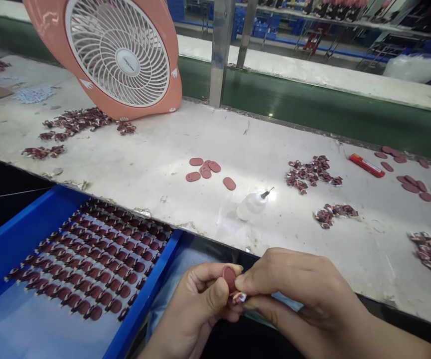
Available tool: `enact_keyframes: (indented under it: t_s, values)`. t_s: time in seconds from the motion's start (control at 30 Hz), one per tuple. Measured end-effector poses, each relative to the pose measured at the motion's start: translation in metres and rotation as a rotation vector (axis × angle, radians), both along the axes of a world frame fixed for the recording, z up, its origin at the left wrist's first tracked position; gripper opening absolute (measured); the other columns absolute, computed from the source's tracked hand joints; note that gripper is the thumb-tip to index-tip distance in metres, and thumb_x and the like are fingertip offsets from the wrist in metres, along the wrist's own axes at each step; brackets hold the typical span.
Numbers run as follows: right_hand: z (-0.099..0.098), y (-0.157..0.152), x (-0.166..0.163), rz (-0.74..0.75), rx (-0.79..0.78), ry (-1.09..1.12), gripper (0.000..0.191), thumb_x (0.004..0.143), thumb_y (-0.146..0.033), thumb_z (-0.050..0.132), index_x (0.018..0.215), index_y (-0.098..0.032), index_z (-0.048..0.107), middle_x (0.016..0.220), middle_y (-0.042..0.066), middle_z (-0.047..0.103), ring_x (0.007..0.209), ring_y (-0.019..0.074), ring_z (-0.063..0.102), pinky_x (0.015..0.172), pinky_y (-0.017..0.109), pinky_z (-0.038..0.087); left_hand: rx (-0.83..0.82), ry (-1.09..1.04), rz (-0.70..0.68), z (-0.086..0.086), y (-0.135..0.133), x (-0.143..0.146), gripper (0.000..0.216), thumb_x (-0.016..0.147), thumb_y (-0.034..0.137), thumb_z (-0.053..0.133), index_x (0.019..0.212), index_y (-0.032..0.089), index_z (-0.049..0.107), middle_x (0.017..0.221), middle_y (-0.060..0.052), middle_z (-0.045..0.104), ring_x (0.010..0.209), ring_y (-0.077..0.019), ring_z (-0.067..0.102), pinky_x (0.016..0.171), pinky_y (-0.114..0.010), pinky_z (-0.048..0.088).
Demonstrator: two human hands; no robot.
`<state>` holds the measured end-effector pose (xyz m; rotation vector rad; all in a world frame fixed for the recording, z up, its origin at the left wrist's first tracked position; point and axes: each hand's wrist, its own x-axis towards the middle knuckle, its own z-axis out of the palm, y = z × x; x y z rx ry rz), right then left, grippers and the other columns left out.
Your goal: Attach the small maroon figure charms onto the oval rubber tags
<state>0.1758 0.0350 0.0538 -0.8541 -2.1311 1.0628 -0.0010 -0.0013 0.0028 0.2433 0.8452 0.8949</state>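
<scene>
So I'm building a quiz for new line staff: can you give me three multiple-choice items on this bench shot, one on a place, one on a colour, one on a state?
1. Where does the glue bottle lie?
A. in the blue tray
B. on the bench, beyond the hands
C. beside the fan

2. What colour is the fan housing?
A. salmon pink
B. green
C. black

3. How is the oval pad held?
A. lying loose on the bench
B. by the left hand alone
C. pinched between both hands

Key:
1 B: the bottle lies on its side on the bench, just past the hands.
2 A: pink shell around a white grille.
3 C: fingers of the left hand and the right hand meet on it; the blue tray holds rows of finished pieces.
</scene>
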Motion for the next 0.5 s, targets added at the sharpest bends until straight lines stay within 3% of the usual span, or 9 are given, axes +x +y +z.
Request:
enact_keyframes:
  t_s: [0.5]
  values:
    - [0.0011, 0.0030, -0.0019, 0.038, -0.045, -0.056, 0.021, 0.088, -0.004, 0.060, 0.099, -0.021, 0.065, 0.086, -0.001, 0.070, 0.078, 0.0120, 0.065, 0.071, 0.023, 0.053, -0.029, -0.076, 0.025, -0.0036, -0.0009, -0.0021, 0.025, 0.068, 0.038, 0.082, 0.079, 0.016, 0.078, 0.061, 0.001, 0.063, 0.054, -0.0059, 0.056, 0.052, -0.014, 0.049]
